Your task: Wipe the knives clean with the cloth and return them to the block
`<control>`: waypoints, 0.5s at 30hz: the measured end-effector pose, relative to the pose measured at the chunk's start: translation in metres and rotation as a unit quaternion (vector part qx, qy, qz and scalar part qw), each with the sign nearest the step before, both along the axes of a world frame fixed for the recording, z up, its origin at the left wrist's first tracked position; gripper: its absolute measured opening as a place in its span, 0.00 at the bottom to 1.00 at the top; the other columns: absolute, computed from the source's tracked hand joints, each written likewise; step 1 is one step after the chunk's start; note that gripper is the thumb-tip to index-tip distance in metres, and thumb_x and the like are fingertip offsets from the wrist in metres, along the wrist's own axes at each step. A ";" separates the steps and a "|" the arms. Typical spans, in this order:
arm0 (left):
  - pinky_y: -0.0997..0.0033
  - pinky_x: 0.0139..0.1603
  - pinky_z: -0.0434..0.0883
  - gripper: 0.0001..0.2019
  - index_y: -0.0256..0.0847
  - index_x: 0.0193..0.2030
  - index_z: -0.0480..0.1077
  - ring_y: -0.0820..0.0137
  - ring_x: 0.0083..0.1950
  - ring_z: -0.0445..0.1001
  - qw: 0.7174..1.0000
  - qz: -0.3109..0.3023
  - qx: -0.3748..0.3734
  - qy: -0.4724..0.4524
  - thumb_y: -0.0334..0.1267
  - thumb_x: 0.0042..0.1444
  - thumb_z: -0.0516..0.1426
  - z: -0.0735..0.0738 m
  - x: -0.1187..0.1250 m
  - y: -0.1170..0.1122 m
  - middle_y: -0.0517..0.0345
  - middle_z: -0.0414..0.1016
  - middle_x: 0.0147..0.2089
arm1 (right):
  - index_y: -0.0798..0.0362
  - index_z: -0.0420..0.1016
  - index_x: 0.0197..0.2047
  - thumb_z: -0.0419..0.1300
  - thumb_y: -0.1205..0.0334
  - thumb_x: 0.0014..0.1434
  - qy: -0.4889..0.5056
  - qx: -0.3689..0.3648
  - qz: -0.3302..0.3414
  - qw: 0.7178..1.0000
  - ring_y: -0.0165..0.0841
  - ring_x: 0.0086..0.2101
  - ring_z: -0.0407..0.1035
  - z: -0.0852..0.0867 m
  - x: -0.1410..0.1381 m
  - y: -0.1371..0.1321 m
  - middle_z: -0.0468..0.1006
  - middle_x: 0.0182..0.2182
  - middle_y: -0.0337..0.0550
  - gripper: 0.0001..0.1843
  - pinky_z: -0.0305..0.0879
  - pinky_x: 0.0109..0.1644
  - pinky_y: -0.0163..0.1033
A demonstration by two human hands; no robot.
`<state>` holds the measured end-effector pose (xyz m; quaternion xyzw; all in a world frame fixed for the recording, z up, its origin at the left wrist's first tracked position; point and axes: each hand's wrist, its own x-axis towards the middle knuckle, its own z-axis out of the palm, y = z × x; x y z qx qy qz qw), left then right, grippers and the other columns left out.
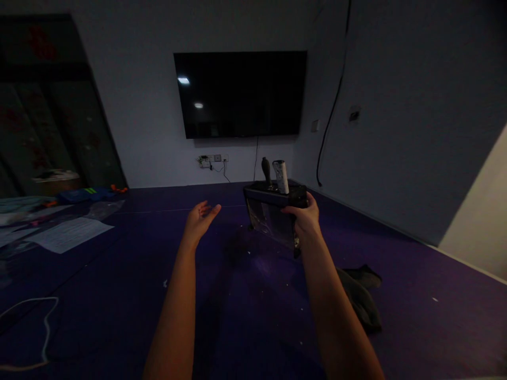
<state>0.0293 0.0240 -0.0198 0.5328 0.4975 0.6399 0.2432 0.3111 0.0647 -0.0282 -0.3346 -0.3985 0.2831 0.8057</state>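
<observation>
My right hand [308, 215] grips the right edge of a dark box [273, 219] with a black frame and a see-through front panel, held up above the floor. From its top rise a whitish, scuffed cylinder [281, 177] and a dark, bulb-shaped piece [266, 170]; what they are is too dim to tell. My left hand [201, 219] is raised to the left of the box, apart from it, with fingers spread and nothing in them. Below my right forearm a dark, crumpled cloth [362, 295] lies on the floor, partly hidden by the arm.
The purple floor [245, 316] has small white scraps on it. Papers [71, 234] and plastic lie at the left, with a pale cable [46, 322] nearer to me. A black television [241, 95] hangs on the far wall; a dark cord [335, 105] runs down the right wall.
</observation>
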 end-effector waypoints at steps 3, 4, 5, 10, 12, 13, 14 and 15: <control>0.57 0.61 0.56 0.40 0.37 0.57 0.61 0.56 0.63 0.57 1.000 -0.014 -0.001 -0.004 0.50 0.37 0.66 -0.010 0.004 0.011 0.39 0.59 0.62 | 0.50 0.68 0.37 0.65 0.76 0.19 0.028 -0.018 0.117 0.993 0.31 0.32 0.66 0.009 -0.029 -0.015 0.71 0.30 0.31 0.34 0.65 0.33 0.36; 0.56 0.62 0.54 0.41 0.38 0.57 0.61 0.56 0.65 0.55 1.000 -0.021 0.010 -0.009 0.51 0.36 0.66 -0.013 0.003 0.013 0.40 0.58 0.63 | 0.50 0.68 0.35 0.65 0.76 0.20 0.037 -0.031 0.161 0.986 0.31 0.30 0.66 0.011 -0.038 -0.019 0.71 0.27 0.30 0.33 0.65 0.32 0.35; 0.57 0.63 0.53 0.41 0.39 0.57 0.62 0.56 0.65 0.55 0.999 -0.034 0.026 -0.018 0.52 0.35 0.66 -0.014 0.001 0.014 0.42 0.58 0.63 | 0.49 0.69 0.35 0.64 0.76 0.20 0.049 -0.046 0.203 0.977 0.31 0.29 0.66 0.012 -0.046 -0.023 0.70 0.26 0.30 0.32 0.64 0.31 0.35; 0.60 0.54 0.65 0.36 0.38 0.49 0.68 0.57 0.52 0.70 0.978 -0.124 0.081 -0.144 0.59 0.35 0.63 -0.012 -0.023 0.005 0.48 0.74 0.47 | 0.50 0.71 0.34 0.64 0.78 0.20 0.057 -0.104 0.357 0.927 0.32 0.31 0.67 0.014 -0.075 -0.038 0.73 0.25 0.31 0.31 0.64 0.34 0.36; 0.61 0.48 0.69 0.35 0.36 0.45 0.70 0.58 0.47 0.73 0.968 -0.139 0.067 -0.197 0.60 0.35 0.62 -0.008 -0.032 -0.003 0.49 0.76 0.41 | 0.50 0.71 0.34 0.64 0.79 0.20 0.051 -0.110 0.386 0.915 0.33 0.32 0.68 0.013 -0.082 -0.042 0.74 0.26 0.32 0.32 0.64 0.35 0.36; 0.62 0.46 0.70 0.34 0.35 0.43 0.71 0.58 0.46 0.74 0.963 -0.146 0.057 -0.217 0.61 0.35 0.61 -0.007 -0.036 -0.007 0.49 0.77 0.38 | 0.50 0.71 0.35 0.64 0.80 0.20 0.049 -0.110 0.395 0.910 0.33 0.32 0.68 0.013 -0.084 -0.043 0.74 0.27 0.32 0.32 0.64 0.35 0.36; 0.62 0.45 0.71 0.33 0.34 0.41 0.72 0.58 0.44 0.75 0.959 -0.151 0.049 -0.234 0.61 0.36 0.61 -0.005 -0.039 -0.011 0.50 0.77 0.36 | 0.50 0.71 0.35 0.63 0.80 0.20 0.047 -0.110 0.403 0.907 0.33 0.33 0.68 0.012 -0.087 -0.044 0.75 0.27 0.32 0.33 0.64 0.35 0.37; 0.62 0.43 0.71 0.31 0.34 0.39 0.72 0.58 0.43 0.75 0.956 -0.153 0.042 -0.248 0.61 0.36 0.61 -0.004 -0.040 -0.014 0.50 0.77 0.34 | 0.49 0.72 0.36 0.63 0.80 0.20 0.046 -0.111 0.408 0.905 0.34 0.33 0.68 0.012 -0.089 -0.044 0.75 0.28 0.32 0.33 0.64 0.35 0.37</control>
